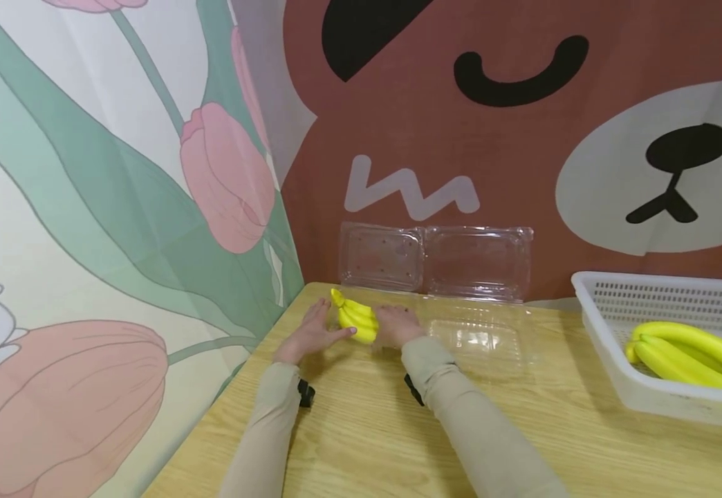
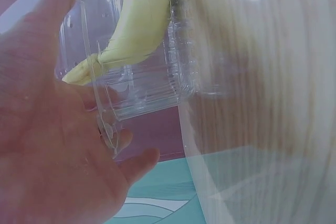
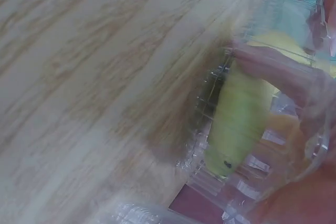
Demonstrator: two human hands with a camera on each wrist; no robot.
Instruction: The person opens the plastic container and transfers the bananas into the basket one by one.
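Observation:
A bunch of yellow bananas (image 1: pixel 359 319) lies between my two hands in a clear plastic clamshell container (image 2: pixel 136 95), hard to see in the head view. My left hand (image 1: pixel 310 333) spans the container's left end, thumb on the near side and fingers on the far side; a banana (image 2: pixel 139 27) shows past it. At the other end, my right hand (image 1: pixel 396 324) holds the bananas, its thumb (image 3: pixel 268 66) across one banana (image 3: pixel 239 116), seen through clear plastic. The right fingertips are partly hidden. The container's raised lid (image 1: pixel 382 257) leans at the wall.
Right of my hands sits another clear clamshell (image 1: pixel 479 363), its lid (image 1: pixel 479 263) raised against the bear-print cloth (image 1: pixel 398 131). A white plastic basket (image 1: pixel 610 346) with more bananas (image 1: pixel 691 349) stands at the right. A flower-print cloth (image 1: pixel 124 277) borders the wooden table (image 1: pixel 348 443) on the left.

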